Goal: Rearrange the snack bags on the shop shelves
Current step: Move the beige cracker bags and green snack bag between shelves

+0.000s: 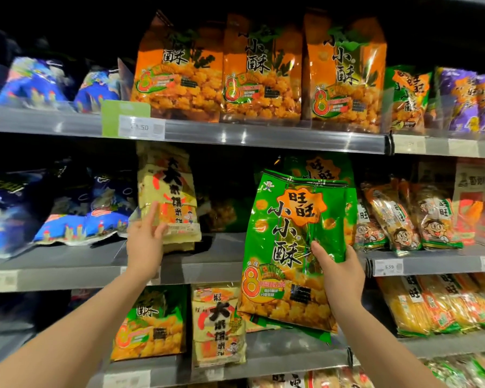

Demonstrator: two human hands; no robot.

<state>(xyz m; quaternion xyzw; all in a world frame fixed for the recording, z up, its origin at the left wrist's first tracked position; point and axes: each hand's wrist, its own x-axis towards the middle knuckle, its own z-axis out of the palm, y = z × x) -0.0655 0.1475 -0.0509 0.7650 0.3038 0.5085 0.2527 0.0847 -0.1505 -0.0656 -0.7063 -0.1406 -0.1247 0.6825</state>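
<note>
Green foil fills the right hand (340,271) — its fingers clamp the lower right edge of a green bag (294,247), thumb across the front, and the bag hangs free in front of the middle shelf (67,264), tilted a little, its base down over the shelf below. The left hand (144,243) has its fingers spread against the bottom of a yellow bag (170,203) standing on that same shelf; whether it grips or only steadies is hard to tell, as the fingers look blurred.

Between the two bags the shelf shows a dark gap, with another green bag (319,168) upright just behind the held one. The step in hand looks like placing: the yellow bag kept aside, the green one brought in. The next move probably calls for lifting the green bag's base clear of the shelf lip, then setting it upright in the gap — facing out.
</note>
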